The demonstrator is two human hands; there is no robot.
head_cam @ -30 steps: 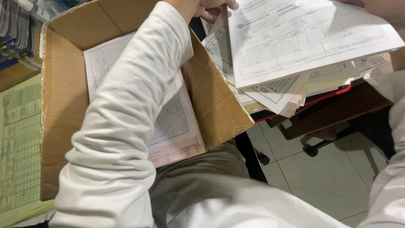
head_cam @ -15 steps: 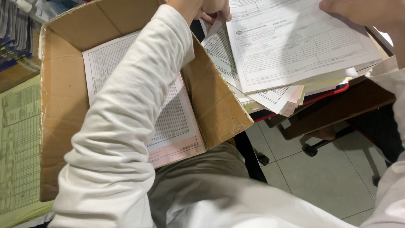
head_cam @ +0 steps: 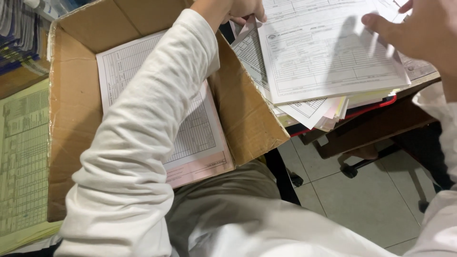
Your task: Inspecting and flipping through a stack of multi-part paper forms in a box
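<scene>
A stack of printed paper forms [head_cam: 323, 57] lies on a dark desk at the upper right. My left hand [head_cam: 240, 8] reaches across a cardboard box and grips the stack's top left edge; only its fingers show at the frame top. My right hand [head_cam: 421, 33] comes in from the upper right and pinches the top sheet's right side with thumb and fingers. Inside the open cardboard box [head_cam: 71, 123] on my lap lie more forms [head_cam: 200, 138], white over pink, partly hidden by my white sleeve.
Yellow-green printed sheets [head_cam: 21, 162] lie left of the box. A red folder edge [head_cam: 376, 103] shows under the stack. Below the desk are a tiled floor [head_cam: 362, 195] and a chair's wheeled base [head_cam: 352, 169]. Files stand at the upper left.
My right hand has come into view from the upper right and taken the top sheet. The view has shifted, so the stack sits a little higher in frame.
</scene>
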